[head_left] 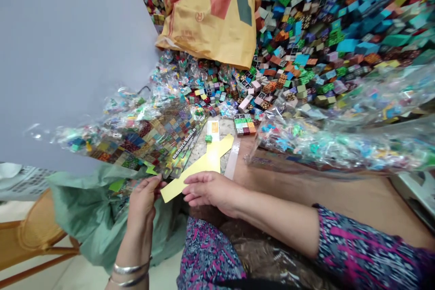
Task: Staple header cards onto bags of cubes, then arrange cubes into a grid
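Flanking the near end of a flat, bright-yellow, paper-like strip [197,166], L hand [142,197] & R hand [212,190] sit just in front of the work area, a short gap btwn them. L fingers are bent, tips drawn close tog., right by the strip's near-left end & the lower corner of a clear plastic packet w/ multicoloured block print and "MODULE WORLD" lettering [170,133]. Can't tell if they're pinching either.

R fingers are loosely bent & slightly apart, palm-down-ish, tips at the strip's lower edge; contact unclear, can't tell if they're closed on it.

Strip lies diag.: near end btwn the two hands, far end up & right, beyond the R hand. It crosses a long, narrow pale-yellow-to-white strip w/ orange patch [214,149], which runs straight away from the R hand. A small bright-green cube [208,138] sits on/against that one's L edge. Just right of its far end: a small flat slab of multicoloured cubes [244,125].

Packet is on the L, above the L hand; a pale-green plastic sack [84,217] hangs open below it. R side: clear bags of small colourful pcs [340,145]. Back: yellow printed sack [207,18] & a big heap of multicoloured blocks [322,31].
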